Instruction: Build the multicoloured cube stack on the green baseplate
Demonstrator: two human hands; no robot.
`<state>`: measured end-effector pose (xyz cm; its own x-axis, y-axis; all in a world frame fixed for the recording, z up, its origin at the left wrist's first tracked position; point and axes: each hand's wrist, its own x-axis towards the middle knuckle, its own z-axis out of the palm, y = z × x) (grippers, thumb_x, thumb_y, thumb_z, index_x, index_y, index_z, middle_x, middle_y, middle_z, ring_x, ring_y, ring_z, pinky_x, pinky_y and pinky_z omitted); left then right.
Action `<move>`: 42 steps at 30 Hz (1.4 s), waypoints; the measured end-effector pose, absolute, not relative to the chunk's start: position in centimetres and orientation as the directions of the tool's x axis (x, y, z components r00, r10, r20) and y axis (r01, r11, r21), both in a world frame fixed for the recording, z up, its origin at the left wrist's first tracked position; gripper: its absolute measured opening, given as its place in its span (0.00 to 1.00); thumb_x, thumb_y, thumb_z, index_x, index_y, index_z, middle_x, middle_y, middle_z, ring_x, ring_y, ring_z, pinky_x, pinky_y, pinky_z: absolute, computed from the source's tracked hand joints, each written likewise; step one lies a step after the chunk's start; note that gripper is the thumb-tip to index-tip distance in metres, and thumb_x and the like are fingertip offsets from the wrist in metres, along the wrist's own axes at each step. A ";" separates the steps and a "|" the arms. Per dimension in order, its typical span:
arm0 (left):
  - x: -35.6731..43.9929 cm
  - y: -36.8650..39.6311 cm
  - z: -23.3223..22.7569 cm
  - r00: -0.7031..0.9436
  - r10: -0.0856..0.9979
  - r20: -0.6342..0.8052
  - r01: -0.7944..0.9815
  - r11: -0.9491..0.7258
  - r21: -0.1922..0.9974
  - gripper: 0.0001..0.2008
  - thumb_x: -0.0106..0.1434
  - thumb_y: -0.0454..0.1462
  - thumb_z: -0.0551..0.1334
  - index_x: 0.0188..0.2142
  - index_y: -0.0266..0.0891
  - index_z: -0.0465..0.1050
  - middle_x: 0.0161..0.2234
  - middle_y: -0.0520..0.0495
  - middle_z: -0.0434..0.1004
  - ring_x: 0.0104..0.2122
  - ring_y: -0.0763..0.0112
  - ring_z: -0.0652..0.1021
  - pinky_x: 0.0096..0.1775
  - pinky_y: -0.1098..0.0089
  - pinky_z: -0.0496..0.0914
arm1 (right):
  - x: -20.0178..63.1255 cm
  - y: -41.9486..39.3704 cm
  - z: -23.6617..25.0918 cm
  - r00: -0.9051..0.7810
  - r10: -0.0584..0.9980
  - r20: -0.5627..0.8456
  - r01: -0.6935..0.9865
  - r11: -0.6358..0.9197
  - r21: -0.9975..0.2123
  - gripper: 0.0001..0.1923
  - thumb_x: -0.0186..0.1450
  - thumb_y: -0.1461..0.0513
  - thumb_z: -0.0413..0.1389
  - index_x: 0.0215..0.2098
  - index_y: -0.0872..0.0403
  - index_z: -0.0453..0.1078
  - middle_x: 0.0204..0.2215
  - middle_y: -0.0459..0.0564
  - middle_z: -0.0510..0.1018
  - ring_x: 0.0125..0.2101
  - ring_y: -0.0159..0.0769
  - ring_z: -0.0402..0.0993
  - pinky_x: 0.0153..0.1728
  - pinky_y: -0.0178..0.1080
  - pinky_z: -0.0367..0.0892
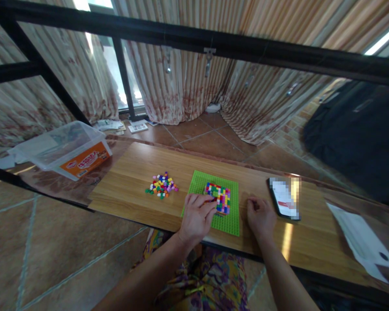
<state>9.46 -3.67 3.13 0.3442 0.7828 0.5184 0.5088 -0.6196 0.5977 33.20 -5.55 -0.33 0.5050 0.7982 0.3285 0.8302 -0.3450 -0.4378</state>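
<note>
On the green studded baseplate (228, 226) stands a low block of many-coloured toy bricks (223, 199). My left hand (196, 216) reaches over the plate from its near left side. Its thumb and fingers are closed together at the left part of the brick block; whatever is between the fingertips is too small and covered to make out. Right of the plate, my right hand (262, 216) rests on the tabletop with its fingers curled in, and nothing shows in it. A loose pile of small coloured bricks (162, 185) lies left of the baseplate.
A phone (283, 198) lies on the wooden table (126, 185) beyond my right hand. White papers (363, 237) lie at the right end. Left of the table stands a clear plastic bin (74, 147) with an orange label. A black metal rail (188, 36) crosses above.
</note>
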 end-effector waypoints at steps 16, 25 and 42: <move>8.9 -2.7 3.1 0.452 0.718 0.530 0.473 -0.696 0.540 0.09 0.64 0.37 0.58 0.41 0.44 0.75 0.41 0.48 0.77 0.43 0.67 0.71 0.49 0.60 0.62 | 33.1 -5.4 -0.3 0.507 0.798 0.327 0.831 -0.350 -0.433 0.18 0.61 0.54 0.47 0.35 0.55 0.75 0.32 0.52 0.73 0.29 0.34 0.64 0.29 0.36 0.54; 9.0 -2.5 3.1 0.476 0.705 0.526 0.475 -0.709 0.521 0.08 0.62 0.40 0.60 0.41 0.43 0.74 0.41 0.47 0.76 0.44 0.65 0.71 0.48 0.59 0.64 | 33.1 -5.4 -0.3 0.514 0.796 0.321 0.826 -0.358 -0.435 0.19 0.61 0.53 0.46 0.35 0.55 0.75 0.33 0.52 0.73 0.28 0.34 0.64 0.29 0.36 0.55; 8.0 -3.2 3.5 0.528 0.704 0.475 0.501 -0.710 0.496 0.16 0.64 0.33 0.55 0.50 0.44 0.69 0.48 0.46 0.73 0.47 0.64 0.71 0.49 0.59 0.64 | 33.6 -5.5 -0.7 0.498 0.804 0.325 0.839 -0.352 -0.414 0.19 0.61 0.54 0.46 0.35 0.55 0.75 0.34 0.53 0.74 0.28 0.34 0.64 0.28 0.36 0.54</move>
<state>8.02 -3.18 3.51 0.5280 0.7042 0.4747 0.5007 -0.7096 0.4958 33.57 -5.54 -0.73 0.4979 0.8039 0.3253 0.8392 -0.3521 -0.4144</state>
